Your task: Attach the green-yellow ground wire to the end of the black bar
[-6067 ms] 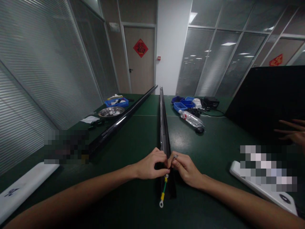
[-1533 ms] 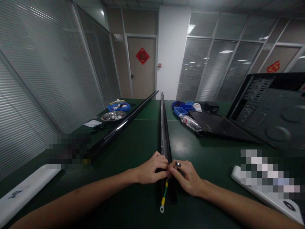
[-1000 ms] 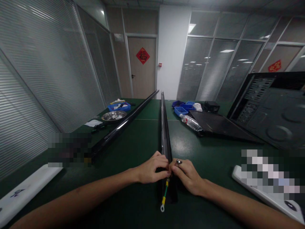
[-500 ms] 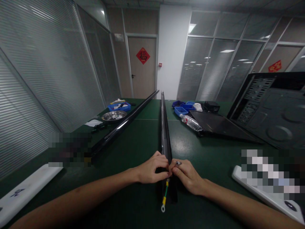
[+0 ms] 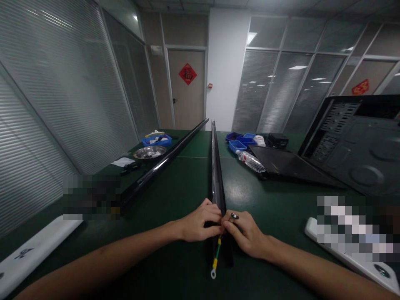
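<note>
A long black rail (image 5: 216, 166) runs away from me down the table's middle. At its near end my left hand (image 5: 201, 221) bends over the rail from the left, thumb and fingers closed together. My right hand (image 5: 246, 231), with a ring on one finger, pinches at the same spot from the right. The fingertips of both hands meet, hiding whatever is between them. Just below them, a short yellow-green ground wire (image 5: 218, 252) comes out along the rail's end. It ends toward me in a bare metal ring terminal (image 5: 213, 273).
A second black rail (image 5: 165, 162) lies to the left. Left of it stand a metal bowl (image 5: 150, 152) and a blue basket (image 5: 156, 139). At right are blue bins (image 5: 237, 146), a plastic bottle (image 5: 251, 161), a dark flat panel (image 5: 287, 164) and a large dark metal casing (image 5: 359, 146).
My right hand has shifted slightly at the pinch point, its fingers turning a little. The ring terminal has moved very slightly left. My left hand stays nearly in place.
</note>
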{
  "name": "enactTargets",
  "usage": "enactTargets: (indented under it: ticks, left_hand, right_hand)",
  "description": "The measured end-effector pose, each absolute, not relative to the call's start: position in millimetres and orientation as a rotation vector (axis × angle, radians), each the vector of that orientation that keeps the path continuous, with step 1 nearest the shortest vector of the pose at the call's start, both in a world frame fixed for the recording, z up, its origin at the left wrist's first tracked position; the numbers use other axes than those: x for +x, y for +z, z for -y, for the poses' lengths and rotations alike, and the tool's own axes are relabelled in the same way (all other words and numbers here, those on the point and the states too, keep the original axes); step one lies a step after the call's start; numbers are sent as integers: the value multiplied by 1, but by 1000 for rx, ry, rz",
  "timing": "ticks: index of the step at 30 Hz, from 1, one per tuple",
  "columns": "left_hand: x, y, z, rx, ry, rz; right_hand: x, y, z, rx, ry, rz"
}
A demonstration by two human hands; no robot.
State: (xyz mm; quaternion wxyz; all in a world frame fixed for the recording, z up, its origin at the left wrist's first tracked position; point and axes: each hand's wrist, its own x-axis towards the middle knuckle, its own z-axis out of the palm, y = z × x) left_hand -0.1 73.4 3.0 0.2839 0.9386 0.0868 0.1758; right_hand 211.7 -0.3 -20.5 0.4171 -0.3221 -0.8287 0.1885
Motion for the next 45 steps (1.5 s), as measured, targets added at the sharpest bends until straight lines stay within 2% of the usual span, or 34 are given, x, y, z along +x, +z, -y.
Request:
enactTargets:
  ticks: [45]
  left_hand:
    - [-2,5,-72,2520,451,-247]
  right_hand:
    - [212,-16,2,-820,483,2116]
